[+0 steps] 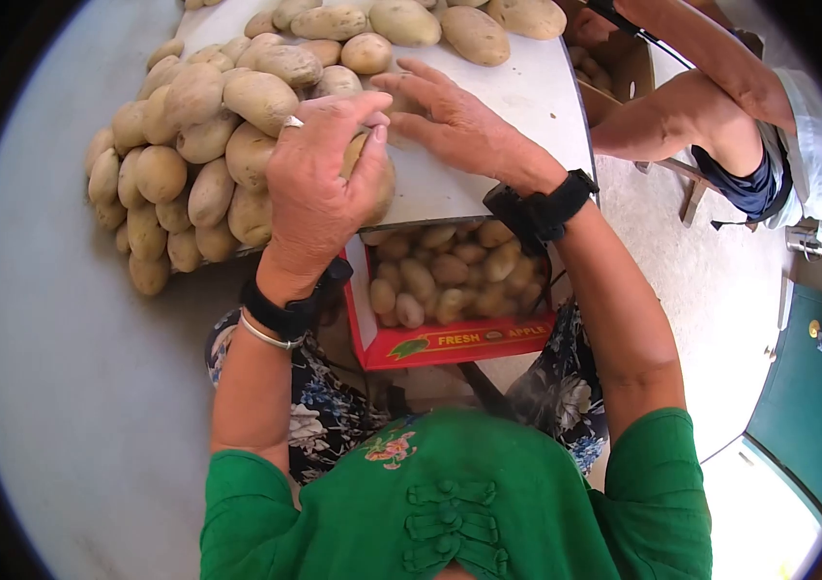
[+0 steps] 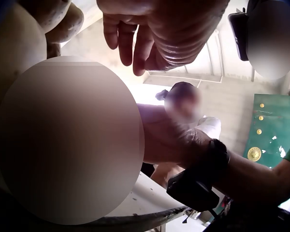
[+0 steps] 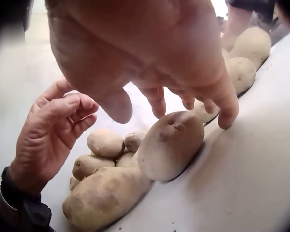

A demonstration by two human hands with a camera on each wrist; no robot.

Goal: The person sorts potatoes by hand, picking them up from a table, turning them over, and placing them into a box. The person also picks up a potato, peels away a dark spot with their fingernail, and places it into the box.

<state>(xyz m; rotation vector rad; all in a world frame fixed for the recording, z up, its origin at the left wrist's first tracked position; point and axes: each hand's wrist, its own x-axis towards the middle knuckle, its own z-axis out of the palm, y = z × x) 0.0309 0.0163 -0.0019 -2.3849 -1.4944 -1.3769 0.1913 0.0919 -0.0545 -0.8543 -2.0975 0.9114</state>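
Note:
My left hand [image 1: 319,169] is above the near right edge of the potato heap [image 1: 203,145], its fingers loosely bent and the thumb close to the forefinger. Nothing shows between the hanging fingers of the left hand [image 2: 159,36] in the left wrist view. A potato [image 1: 382,193] lies partly hidden beneath it. My right hand [image 1: 469,126] reaches across the tabletop beside the heap, fingers spread and pointing toward the left hand. In the right wrist view, the right hand [image 3: 140,53] hangs over a brown-tipped potato [image 3: 171,145], thumb well apart from the fingers.
Below the table edge, a red box [image 1: 459,348] marked "FRESH APPLE" holds many potatoes. More potatoes [image 1: 406,21] lie along the far side of the white table [image 1: 537,116]. Another person [image 1: 691,116] sits at the right beside a cardboard box [image 1: 635,68].

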